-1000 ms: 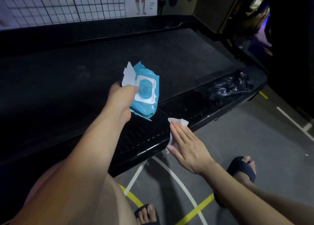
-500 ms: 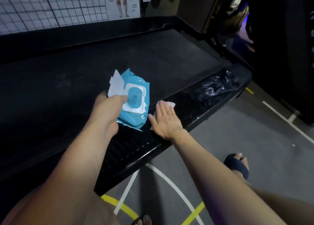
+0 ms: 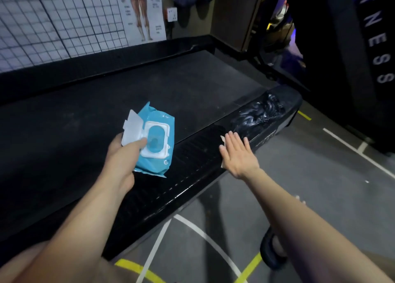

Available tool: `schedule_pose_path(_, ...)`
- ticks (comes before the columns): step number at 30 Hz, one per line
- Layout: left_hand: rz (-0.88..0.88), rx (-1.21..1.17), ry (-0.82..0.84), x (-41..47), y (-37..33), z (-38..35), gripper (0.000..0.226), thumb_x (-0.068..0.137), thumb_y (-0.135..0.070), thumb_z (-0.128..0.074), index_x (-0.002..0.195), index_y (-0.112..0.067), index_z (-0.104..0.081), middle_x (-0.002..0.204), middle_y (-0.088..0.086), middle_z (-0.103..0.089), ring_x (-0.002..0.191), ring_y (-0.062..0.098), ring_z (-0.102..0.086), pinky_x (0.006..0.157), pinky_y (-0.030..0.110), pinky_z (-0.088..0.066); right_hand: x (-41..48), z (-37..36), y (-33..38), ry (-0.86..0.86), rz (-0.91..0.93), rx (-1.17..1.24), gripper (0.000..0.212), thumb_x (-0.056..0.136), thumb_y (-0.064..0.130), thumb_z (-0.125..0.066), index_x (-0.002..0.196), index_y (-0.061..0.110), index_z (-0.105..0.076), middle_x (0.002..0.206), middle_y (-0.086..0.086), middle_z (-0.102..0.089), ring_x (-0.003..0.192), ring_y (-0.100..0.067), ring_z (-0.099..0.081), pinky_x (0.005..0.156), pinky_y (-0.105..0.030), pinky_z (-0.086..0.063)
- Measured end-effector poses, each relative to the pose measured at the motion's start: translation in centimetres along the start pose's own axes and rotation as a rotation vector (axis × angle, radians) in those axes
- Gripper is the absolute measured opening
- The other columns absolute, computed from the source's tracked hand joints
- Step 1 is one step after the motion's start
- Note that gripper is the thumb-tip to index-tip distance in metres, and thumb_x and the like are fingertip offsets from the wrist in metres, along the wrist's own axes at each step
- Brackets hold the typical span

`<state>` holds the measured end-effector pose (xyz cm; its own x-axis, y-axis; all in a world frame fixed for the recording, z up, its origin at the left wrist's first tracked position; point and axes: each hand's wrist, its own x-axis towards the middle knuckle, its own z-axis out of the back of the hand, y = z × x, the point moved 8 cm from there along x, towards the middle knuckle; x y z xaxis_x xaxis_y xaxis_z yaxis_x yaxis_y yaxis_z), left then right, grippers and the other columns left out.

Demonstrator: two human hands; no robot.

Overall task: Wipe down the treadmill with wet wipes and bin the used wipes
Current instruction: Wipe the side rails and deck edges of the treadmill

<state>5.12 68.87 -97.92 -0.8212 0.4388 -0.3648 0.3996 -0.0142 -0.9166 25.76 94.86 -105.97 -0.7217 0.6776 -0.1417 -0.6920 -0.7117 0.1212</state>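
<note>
Two hands, left point(image 3: 121, 154) gripping wipes pack point(image 3: 155, 139) (lid up), right point(image 3: 238, 152) flat on wipe point(image 3: 222, 137)

the wipe point(image 3: 222, 137) lies almost wholly under the flat right hand point(image 3: 237, 154); only white corners peek out at its fingertips and by its thumb. the left hand point(image 3: 121, 156) hides its fingers beneath the wipe pack point(image 3: 159, 165), with only the thumb showing on top. the treadmill point(image 3: 106, 116) runs off the picture's edge left of the left hand. far beyond both hands the poster point(image 3: 141, 11) is cut at the top, its print too small to read. below the right forearm a sandal point(image 3: 269, 255) is half covered.
</note>
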Motion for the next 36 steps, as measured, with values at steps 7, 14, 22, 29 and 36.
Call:
schedule_pose_path(7, -0.012, -0.122, 0.035, 0.5, 0.9, -2.7, 0.041, 0.098, -0.009, -0.072, 0.136, -0.022, -0.067, 0.119, 0.002, -0.079, 0.11, 0.025, -0.076, 0.1, 0.046, -0.059, -0.2, 0.3, 1.3, 0.027, 0.186, -0.086, 0.082, 0.099, 0.061, 0.0, 0.16, 0.006, 0.001, 0.168, -0.009, 0.008, 0.155, -0.021, 0.013, 0.125, -0.038, 0.012)
schedule_pose_path(14, 0.102, -0.336, 0.034, 3.0, 4.8, -8.5, 0.041, 0.097, -0.007, -0.072, 0.136, -0.015, -0.066, 0.12, 0.013, -0.078, 0.109, 0.033, -0.076, 0.103, 0.056, -0.057, -2.4, 2.4, 1.1, -0.074, 0.572, -0.258, 0.074, 0.105, 0.057, -0.009, 0.161, 0.008, -0.007, 0.168, -0.008, 0.006, 0.155, -0.022, 0.011, 0.126, -0.045, 0.003)
schedule_pose_path(22, 0.156, -0.498, 0.094, 6.9, 8.2, -16.6, 0.037, 0.098, -0.012, -0.07, 0.134, -0.012, -0.069, 0.124, 0.016, -0.076, 0.114, 0.036, -0.074, 0.11, 0.057, -0.052, -3.5, -0.2, 0.3, -0.048, 0.783, -0.065, 0.062, 0.109, 0.042, -0.023, 0.161, 0.01, -0.014, 0.169, -0.004, -0.007, 0.156, -0.016, -0.003, 0.127, -0.039, -0.008)
schedule_pose_path(29, 0.126, -0.583, 0.098, 9.5, 9.6, -17.7, 0.027, 0.1, -0.01, -0.062, 0.123, -0.014, -0.075, 0.125, 0.012, -0.077, 0.113, 0.029, -0.075, 0.107, 0.05, -0.055, 1.7, 1.4, -5.0, -0.223, 0.591, -0.046, 0.06, 0.109, 0.045, -0.023, 0.155, 0.008, -0.034, 0.164, -0.007, -0.029, 0.153, -0.02, -0.022, 0.126, -0.041, -0.015)
schedule_pose_path(36, 0.124, -0.618, 0.064, 10.1, 10.0, -17.4, 0.027, 0.104, -0.01, -0.056, 0.126, -0.014, -0.071, 0.122, 0.009, -0.078, 0.106, 0.025, -0.078, 0.091, 0.045, -0.063, 6.9, 2.0, -5.5, -0.019, 0.402, -0.054, 0.085, 0.096, 0.064, 0.008, 0.161, 0.013, -0.007, 0.168, 0.0, 0.003, 0.153, -0.009, 0.013, 0.125, -0.036, 0.012)
